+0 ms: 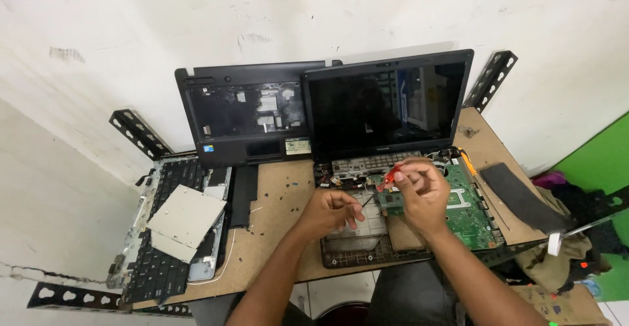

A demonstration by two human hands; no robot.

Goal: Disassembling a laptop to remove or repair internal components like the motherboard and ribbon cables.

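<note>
An opened black laptop base (pixel 367 250) lies on the brown table (pixel 278 198), its dark screen (pixel 383 106) standing upright behind it. A green circuit board (pixel 468 211) sits in the right half of the base. My right hand (pixel 422 191) holds a small red-handled screwdriver (pixel 386 180) above the board's left edge, tip pointing down and left. My left hand (pixel 331 211) rests on the bare middle of the base with its fingertips pinched together beside the screwdriver's tip; what they pinch is too small to tell.
A black palm-rest cover (pixel 246 113) leans on the white wall at the back. To the left lie a silver optical drive (pixel 187 220) on a loose keyboard (pixel 157 267). A black strip (pixel 517 195) lies at the right table edge; clothes and a box sit lower right.
</note>
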